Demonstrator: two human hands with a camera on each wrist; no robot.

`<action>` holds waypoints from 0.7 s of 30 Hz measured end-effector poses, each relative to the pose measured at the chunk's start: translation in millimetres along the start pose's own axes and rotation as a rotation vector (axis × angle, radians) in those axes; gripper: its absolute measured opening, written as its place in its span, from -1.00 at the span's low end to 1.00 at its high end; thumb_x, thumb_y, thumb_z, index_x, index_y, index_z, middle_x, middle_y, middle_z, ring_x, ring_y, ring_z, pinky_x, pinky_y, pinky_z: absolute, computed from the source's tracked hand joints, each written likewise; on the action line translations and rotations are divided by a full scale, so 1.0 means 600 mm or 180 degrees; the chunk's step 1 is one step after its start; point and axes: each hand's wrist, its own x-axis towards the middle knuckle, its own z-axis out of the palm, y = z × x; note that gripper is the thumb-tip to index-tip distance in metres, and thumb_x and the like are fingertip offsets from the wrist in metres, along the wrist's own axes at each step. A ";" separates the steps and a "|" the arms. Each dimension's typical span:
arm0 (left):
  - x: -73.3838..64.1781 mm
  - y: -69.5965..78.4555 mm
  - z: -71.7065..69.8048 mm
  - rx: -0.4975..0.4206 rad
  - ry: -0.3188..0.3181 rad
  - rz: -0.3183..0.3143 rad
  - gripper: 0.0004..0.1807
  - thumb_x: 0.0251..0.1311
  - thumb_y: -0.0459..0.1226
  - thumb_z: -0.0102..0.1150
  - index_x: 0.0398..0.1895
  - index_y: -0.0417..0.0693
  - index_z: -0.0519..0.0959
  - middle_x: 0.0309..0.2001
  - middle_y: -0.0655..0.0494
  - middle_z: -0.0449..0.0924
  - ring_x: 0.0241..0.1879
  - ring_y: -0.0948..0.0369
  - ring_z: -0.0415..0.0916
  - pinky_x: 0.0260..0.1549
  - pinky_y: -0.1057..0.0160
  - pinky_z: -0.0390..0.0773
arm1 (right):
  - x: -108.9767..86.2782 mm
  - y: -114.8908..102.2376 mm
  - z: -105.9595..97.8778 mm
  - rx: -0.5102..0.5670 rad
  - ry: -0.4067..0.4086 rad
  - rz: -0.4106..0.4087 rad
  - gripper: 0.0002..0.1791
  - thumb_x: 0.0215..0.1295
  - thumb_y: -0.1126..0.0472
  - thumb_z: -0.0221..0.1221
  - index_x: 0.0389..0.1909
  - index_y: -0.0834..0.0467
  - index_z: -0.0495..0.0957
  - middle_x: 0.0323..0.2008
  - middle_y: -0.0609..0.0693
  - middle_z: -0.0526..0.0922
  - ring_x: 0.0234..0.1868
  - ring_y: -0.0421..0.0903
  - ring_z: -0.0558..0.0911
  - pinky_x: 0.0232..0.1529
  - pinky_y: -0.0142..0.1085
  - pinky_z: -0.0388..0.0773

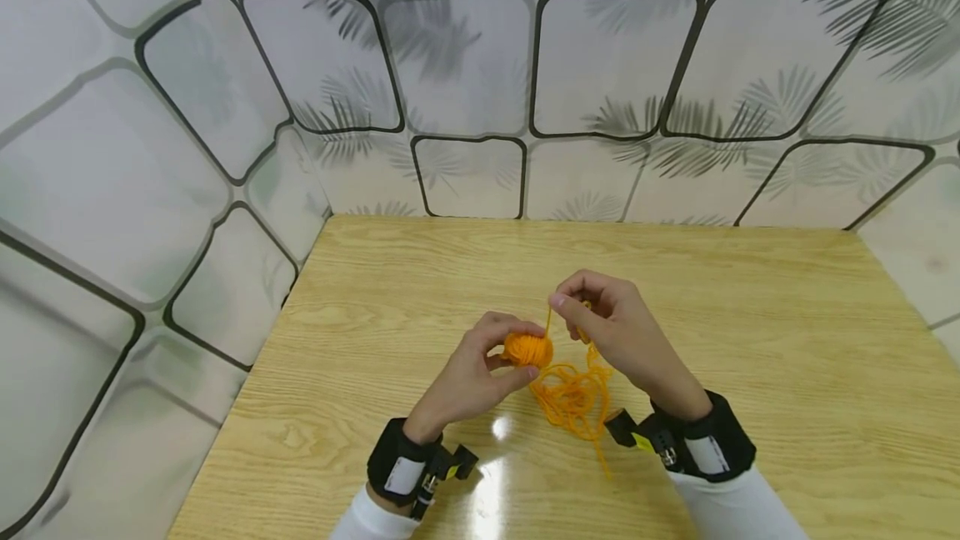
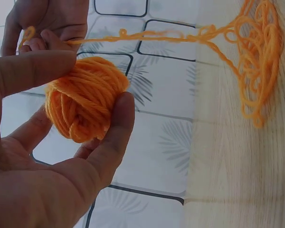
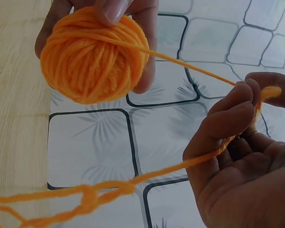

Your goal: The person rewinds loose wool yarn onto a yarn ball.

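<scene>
An orange ball of yarn is held above the table between the thumb and fingers of my left hand. In the left wrist view the wound strands of the yarn ball show between the fingertips. Up and to the right, my right hand pinches a strand of yarn that runs taut from the ball. Through its curled fingers the yarn passes on and hangs down to a loose, tangled heap of yarn on the table, just below the hands.
The wood-grain table spreads around both hands. A pale wall covering with dark outlines and leaf prints stands behind the table and along its left side. Both wrists wear black straps with small cameras.
</scene>
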 end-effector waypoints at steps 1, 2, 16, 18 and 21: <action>0.000 -0.001 0.000 0.0024 -0.0010 0.0006 -0.56 0.28 -0.49 0.29 0.22 -0.11 0.57 0.17 -0.10 0.32 0.11 0.04 0.40 0.04 0.16 0.63 | 0.001 0.000 0.000 -0.0006 0.0020 0.0011 -0.83 0.54 0.24 0.12 -0.22 0.29 0.56 -0.51 0.11 0.44 -0.54 0.06 0.41 -0.52 -0.24 0.39; 0.000 -0.002 0.000 0.0047 -0.0020 0.0008 -0.56 0.29 -0.49 0.28 0.22 -0.11 0.57 0.16 -0.09 0.32 0.10 0.04 0.40 0.03 0.16 0.63 | 0.001 -0.001 0.000 -0.0021 0.0045 0.0020 -0.83 0.53 0.23 0.13 -0.21 0.28 0.56 -0.49 0.11 0.44 -0.54 0.04 0.39 -0.52 -0.24 0.37; -0.003 0.006 -0.004 0.0174 -0.0320 0.0011 -0.51 0.26 -0.47 0.31 0.25 -0.13 0.48 0.20 0.00 0.50 0.03 0.16 0.53 -0.03 0.22 0.64 | 0.011 0.004 -0.003 -0.0061 0.0068 -0.0266 -0.85 0.55 0.26 0.10 -0.23 0.23 0.56 -0.58 0.00 0.31 -0.71 -0.12 0.15 -0.72 -0.26 0.11; -0.004 0.007 -0.005 0.0125 -0.0425 0.0040 -0.53 0.25 -0.48 0.32 0.21 -0.13 0.49 0.18 0.02 0.51 0.02 0.17 0.52 -0.03 0.21 0.65 | 0.014 0.006 -0.004 -0.0122 0.0161 -0.0273 -0.83 0.54 0.26 0.12 -0.28 0.23 0.57 -0.55 0.01 0.31 -0.69 -0.13 0.15 -0.70 -0.28 0.11; -0.006 0.008 -0.007 0.0041 -0.0559 0.0109 -0.55 0.24 -0.50 0.31 0.19 -0.14 0.50 0.14 0.00 0.51 0.04 0.16 0.51 -0.03 0.19 0.66 | 0.017 0.008 -0.004 -0.0201 0.0276 -0.0300 -0.81 0.52 0.26 0.14 -0.33 0.25 0.58 -0.53 0.01 0.36 -0.61 -0.13 0.23 -0.63 -0.31 0.16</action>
